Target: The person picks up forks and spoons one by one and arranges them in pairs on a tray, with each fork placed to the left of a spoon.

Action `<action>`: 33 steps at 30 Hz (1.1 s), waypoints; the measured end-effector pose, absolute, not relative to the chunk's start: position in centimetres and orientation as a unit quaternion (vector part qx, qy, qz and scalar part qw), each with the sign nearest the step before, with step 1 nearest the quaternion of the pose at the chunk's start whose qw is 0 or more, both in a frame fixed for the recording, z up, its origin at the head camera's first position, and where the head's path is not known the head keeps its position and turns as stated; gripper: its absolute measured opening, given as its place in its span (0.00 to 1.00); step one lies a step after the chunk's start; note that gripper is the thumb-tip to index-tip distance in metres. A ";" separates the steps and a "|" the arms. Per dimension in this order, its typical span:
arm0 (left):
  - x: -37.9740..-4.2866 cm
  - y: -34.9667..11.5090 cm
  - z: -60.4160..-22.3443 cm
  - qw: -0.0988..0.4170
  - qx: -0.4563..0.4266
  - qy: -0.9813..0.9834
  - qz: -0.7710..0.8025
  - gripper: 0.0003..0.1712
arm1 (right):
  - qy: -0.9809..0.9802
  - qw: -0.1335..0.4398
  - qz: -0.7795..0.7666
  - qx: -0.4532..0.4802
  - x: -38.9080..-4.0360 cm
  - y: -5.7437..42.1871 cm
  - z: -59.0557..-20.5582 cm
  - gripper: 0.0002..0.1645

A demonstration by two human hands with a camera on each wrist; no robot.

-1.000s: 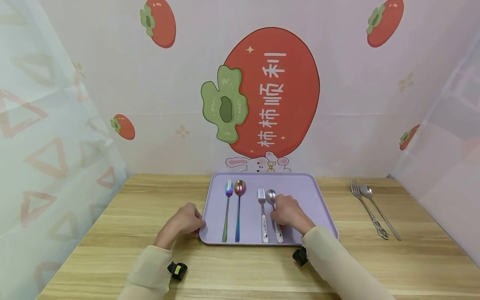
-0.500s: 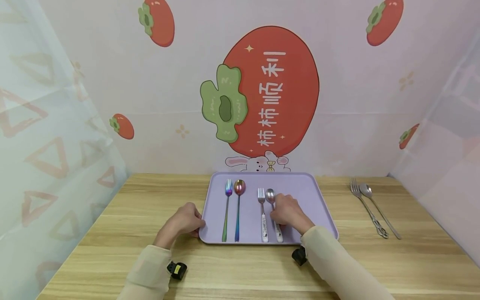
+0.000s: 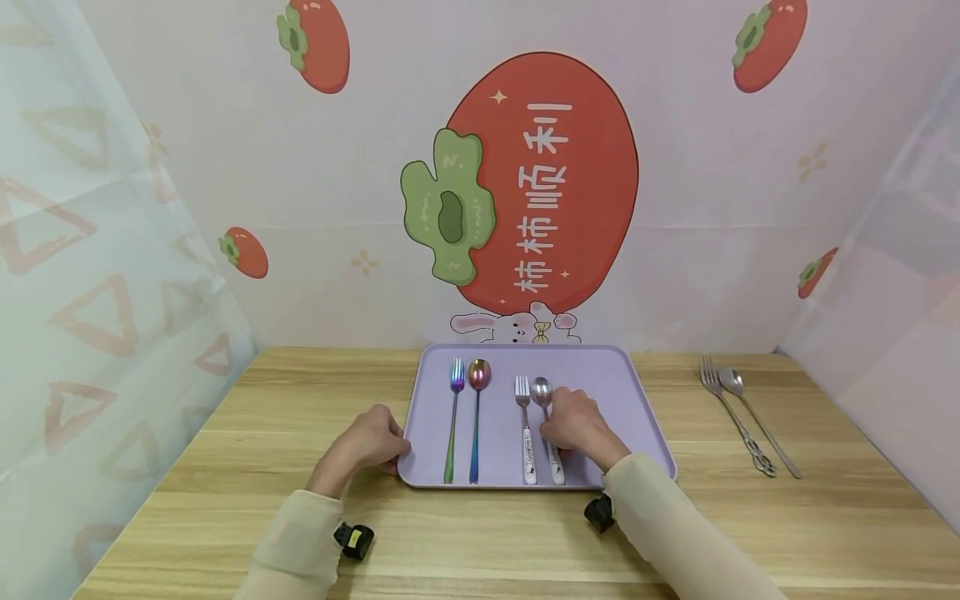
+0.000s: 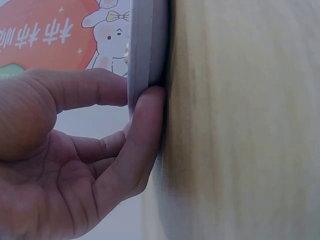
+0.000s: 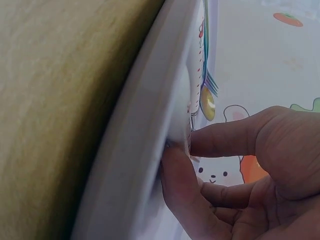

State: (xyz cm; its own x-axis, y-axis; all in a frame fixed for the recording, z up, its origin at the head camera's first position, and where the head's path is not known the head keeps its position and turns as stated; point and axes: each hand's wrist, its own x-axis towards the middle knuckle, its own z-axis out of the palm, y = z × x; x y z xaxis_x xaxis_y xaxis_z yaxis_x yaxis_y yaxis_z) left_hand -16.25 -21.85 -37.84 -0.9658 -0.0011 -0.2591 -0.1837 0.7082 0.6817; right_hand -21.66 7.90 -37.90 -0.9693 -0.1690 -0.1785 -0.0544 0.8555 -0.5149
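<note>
A lilac tray (image 3: 600,375) lies on the wooden table. My left hand (image 3: 372,439) pinches its near left corner, the thumb on the rim and a finger low on the outer wall in the left wrist view. My right hand (image 3: 579,425) pinches the white patterned handle of a small silver spoon (image 3: 541,388), which lies on the tray and is partly hidden by the fingers. Beside that spoon, to its left, is a matching fork (image 3: 529,454). Further left lie a rainbow-coloured fork (image 3: 452,429) and a rainbow-coloured spoon (image 3: 476,425), side by side.
On the table right of the tray, a silver fork (image 3: 738,421) with an ornate handle and a long silver spoon (image 3: 732,382) lie close together, slanted. A printed backdrop (image 3: 675,275) stands behind the table, with panels at both sides.
</note>
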 end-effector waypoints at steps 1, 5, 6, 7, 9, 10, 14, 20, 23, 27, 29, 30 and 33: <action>-16.2 -21.8 -37.8 0.121 -0.050 0.916 0.378 0.05 | 0.957 0.107 -0.263 -0.059 -21.6 7.9 -37.9 0.06; -16.2 -21.8 -37.8 0.121 -0.051 0.917 0.377 0.05 | 0.957 0.102 -0.263 -0.061 -21.5 8.0 -37.9 0.07; -16.2 -21.8 -37.7 0.121 -0.051 0.917 0.376 0.05 | 0.958 0.101 -0.261 -0.062 -21.5 8.0 -37.9 0.08; -16.2 -21.8 -37.7 0.121 -0.051 0.917 0.376 0.05 | 0.958 0.101 -0.260 -0.063 -21.5 8.0 -37.8 0.09; -16.2 -21.8 -37.7 0.121 -0.051 0.918 0.375 0.05 | 0.959 0.099 -0.257 -0.064 -21.4 8.0 -37.8 0.10; -16.2 -21.8 -37.7 0.121 -0.050 0.918 0.374 0.05 | 0.960 0.098 -0.255 -0.065 -21.4 8.0 -37.7 0.11; -16.2 -21.8 -37.7 0.121 -0.049 0.918 0.374 0.05 | 0.963 0.093 -0.243 -0.065 -21.2 8.1 -37.5 0.14; -16.2 -21.8 -37.7 0.120 -0.050 0.918 0.374 0.05 | 0.966 0.084 -0.234 -0.064 -21.1 8.3 -37.0 0.17; -16.2 -21.8 -37.7 0.121 -0.051 0.919 0.373 0.05 | 0.967 0.074 -0.236 -0.067 -21.1 8.3 -36.8 0.17; -16.2 -21.8 -37.7 0.121 -0.052 0.919 0.373 0.05 | 0.967 0.065 -0.237 -0.071 -21.0 8.3 -36.5 0.19; -16.2 -21.8 -37.7 0.120 -0.052 0.918 0.373 0.04 | 0.967 0.063 -0.238 -0.072 -20.9 8.3 -36.4 0.20; -16.2 -21.8 -37.8 0.120 -0.052 0.918 0.373 0.04 | 0.967 0.062 -0.237 -0.072 -20.9 8.3 -36.3 0.20; -16.2 -21.8 -37.8 0.120 -0.053 0.918 0.374 0.04 | 0.967 0.061 -0.235 -0.072 -20.8 8.4 -36.1 0.17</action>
